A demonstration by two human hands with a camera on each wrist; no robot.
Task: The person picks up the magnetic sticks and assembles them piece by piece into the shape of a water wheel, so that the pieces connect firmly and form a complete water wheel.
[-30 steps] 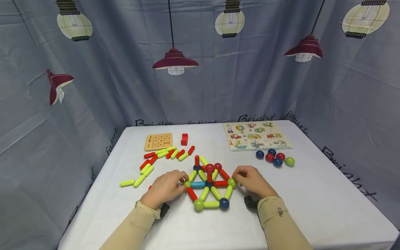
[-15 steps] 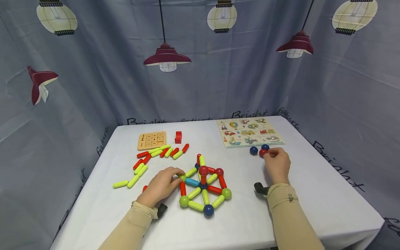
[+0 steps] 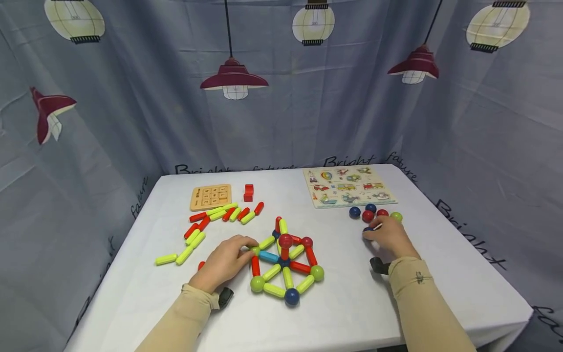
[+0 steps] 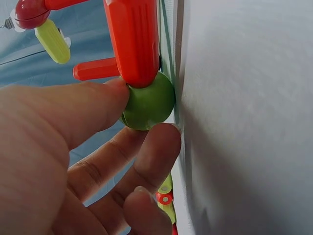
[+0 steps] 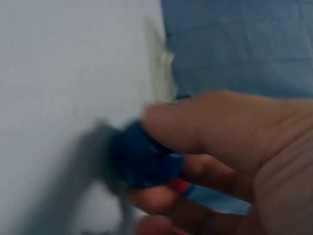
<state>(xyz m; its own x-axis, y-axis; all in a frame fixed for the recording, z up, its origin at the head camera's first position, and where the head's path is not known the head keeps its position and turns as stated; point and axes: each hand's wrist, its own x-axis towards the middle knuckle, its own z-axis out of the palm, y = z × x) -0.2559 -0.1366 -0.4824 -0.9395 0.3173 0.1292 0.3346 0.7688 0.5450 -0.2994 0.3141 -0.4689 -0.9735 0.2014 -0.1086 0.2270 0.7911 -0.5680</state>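
My left hand [image 3: 226, 261] pinches a green ball [image 4: 149, 103] at the left corner of a ring-shaped structure built of balls and rods. A red rod [image 4: 134, 41] and a blue rod [image 3: 269, 256] join that ball. From the structure's dark blue centre ball [image 3: 284, 262] a short red rod stands upright, topped by a red ball [image 3: 286, 240]. At the table's right side, my right hand [image 3: 389, 237] holds a dark blue ball [image 5: 142, 156] between thumb and fingers; the right wrist view is blurred.
Loose blue, red and green balls [image 3: 368, 216] lie just beyond my right hand. A picture puzzle board [image 3: 349, 186] is at the back right. Loose yellow and red rods [image 3: 217, 213] spread over the left side, near a wooden number board [image 3: 210, 197] and a red block [image 3: 249, 192].
My right hand has left the structure's right green ball, moved right to the loose balls and taken a dark blue one. The structure has turned slightly, my left hand staying at its corner.
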